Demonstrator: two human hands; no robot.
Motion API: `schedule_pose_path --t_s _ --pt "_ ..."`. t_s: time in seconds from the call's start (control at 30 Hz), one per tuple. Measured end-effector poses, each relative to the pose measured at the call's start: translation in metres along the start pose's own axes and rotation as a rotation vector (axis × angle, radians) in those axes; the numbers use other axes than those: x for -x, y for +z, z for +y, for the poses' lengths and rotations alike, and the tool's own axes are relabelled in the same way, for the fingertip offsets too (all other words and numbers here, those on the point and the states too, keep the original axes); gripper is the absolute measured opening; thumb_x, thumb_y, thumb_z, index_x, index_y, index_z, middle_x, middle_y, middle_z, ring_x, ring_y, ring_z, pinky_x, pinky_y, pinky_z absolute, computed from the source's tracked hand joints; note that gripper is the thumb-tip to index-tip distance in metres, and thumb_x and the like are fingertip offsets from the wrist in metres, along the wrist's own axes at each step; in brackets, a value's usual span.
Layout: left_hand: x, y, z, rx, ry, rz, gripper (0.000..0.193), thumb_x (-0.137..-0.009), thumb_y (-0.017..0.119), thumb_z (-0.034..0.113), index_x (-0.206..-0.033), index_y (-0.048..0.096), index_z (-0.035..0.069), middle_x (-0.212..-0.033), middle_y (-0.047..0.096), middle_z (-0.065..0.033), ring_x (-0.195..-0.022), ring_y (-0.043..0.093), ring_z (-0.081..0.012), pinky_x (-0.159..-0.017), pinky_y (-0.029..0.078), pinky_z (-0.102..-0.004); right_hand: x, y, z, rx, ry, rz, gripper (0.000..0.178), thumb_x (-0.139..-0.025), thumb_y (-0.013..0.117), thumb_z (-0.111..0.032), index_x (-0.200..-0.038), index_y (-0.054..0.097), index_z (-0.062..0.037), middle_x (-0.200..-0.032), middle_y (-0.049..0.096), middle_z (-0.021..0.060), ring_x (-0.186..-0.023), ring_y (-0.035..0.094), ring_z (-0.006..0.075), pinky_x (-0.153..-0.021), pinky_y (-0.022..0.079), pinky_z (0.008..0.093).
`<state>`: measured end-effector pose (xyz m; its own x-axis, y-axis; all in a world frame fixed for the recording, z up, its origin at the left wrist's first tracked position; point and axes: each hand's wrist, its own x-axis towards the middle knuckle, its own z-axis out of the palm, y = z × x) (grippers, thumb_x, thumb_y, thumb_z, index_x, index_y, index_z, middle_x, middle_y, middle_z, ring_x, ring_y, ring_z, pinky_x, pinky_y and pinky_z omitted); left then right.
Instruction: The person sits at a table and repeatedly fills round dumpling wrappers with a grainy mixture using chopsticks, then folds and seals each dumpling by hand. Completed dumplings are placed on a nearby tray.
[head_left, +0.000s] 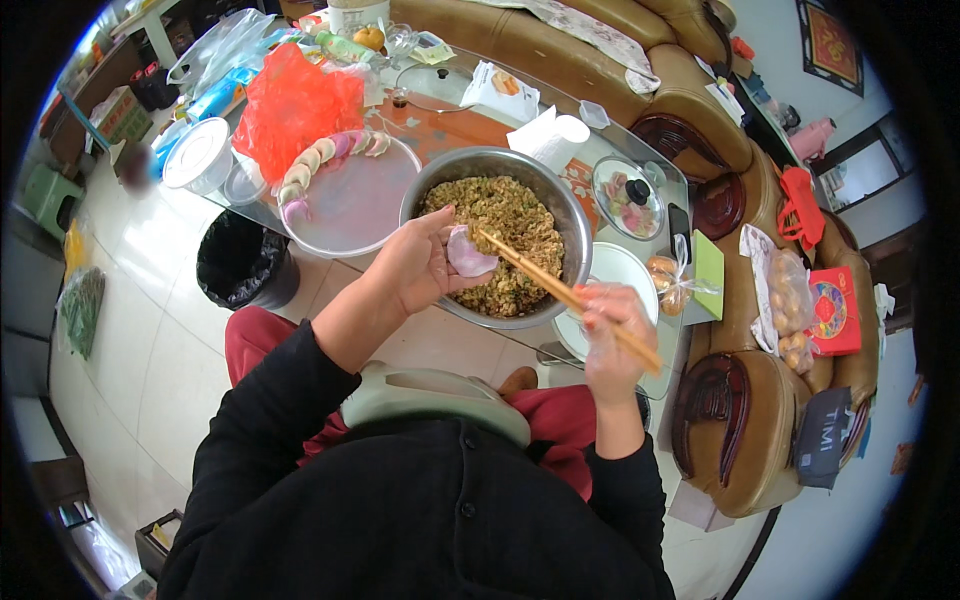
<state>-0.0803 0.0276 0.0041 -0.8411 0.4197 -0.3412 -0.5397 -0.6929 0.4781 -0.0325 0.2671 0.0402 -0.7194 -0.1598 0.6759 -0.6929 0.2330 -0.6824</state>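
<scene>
A pinkish-purple dumpling wrapper (472, 256) lies across the fingers of my left hand (412, 265), which is held over the near left rim of a large steel bowl (576, 205). Brown-green minced filling (510, 205) fills much of that bowl. In my right hand (614, 330) is a pair of wooden chopsticks (545, 282), their tips at the wrapper's upper edge. Whether filling sits on the wrapper is hard to make out. Left of the bowl, a round tray (365, 205) bears a curved row of pink, white and pale green dumplings (305, 170) along its far left edge.
A red plastic bag (300, 100) and a lidded white tub (197, 152) stand beyond the tray. Right of the bowl are a white plate (610, 262), a glass-lidded dish (628, 205) and bagged buns (667, 275). A black-lined bin (245, 265) stands on the floor at left.
</scene>
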Motion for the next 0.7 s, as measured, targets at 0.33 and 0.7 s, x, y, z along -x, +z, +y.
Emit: schedule_pose_path --t_s 0.33,0.7 --pt "-0.003 0.005 -0.002 0.133 -0.079 0.024 0.057 -0.1 0.028 0.041 -0.126 0.038 -0.009 -0.122 0.053 -0.0188 -0.111 0.055 -0.0333 -0.098 0.044 -0.0502 0.026 -0.008 -0.022 0.201 -0.204 -0.205 0.023 -0.072 0.077 -0.013 -0.086 0.062 -0.003 -0.086 0.065 0.0105 -0.08 0.064 0.029 -0.069 0.054 0.0357" --pt "0.013 0.013 -0.007 0.112 -0.154 -0.095 0.065 -0.096 0.034 0.051 -0.126 0.041 -0.005 -0.12 0.054 -0.0192 -0.107 0.056 -0.0417 -0.086 0.053 -0.0472 0.036 -0.033 0.041 -0.817 0.699 0.287 0.024 -0.094 0.056 -0.025 -0.089 0.053 -0.0021 -0.09 0.058 0.0098 -0.087 0.06 0.0214 -0.075 0.052 0.0349"
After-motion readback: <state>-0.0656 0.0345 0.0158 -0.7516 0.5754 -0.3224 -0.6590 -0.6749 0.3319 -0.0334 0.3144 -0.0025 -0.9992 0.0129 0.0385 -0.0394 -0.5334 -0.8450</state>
